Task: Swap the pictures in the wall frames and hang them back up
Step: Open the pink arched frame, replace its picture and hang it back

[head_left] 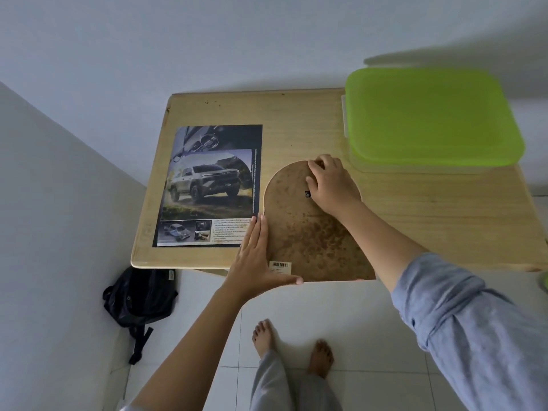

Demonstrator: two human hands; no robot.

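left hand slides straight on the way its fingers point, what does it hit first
Probably the car poster: the left hand lies flat beside the frame back, fingertips at the poster's lower right corner.

one frame (308,232), one picture (207,185), one container (430,120)

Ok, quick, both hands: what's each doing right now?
Left hand: open, flat against the arched frame, left edge.
Right hand: curled on its back; grip cannot be told.

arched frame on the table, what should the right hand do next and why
Probably turn the small black tab aside with the right hand. The arched frame lies face down with its brown back still on, the left hand braces its edge, and the car picture waits loose beside it.
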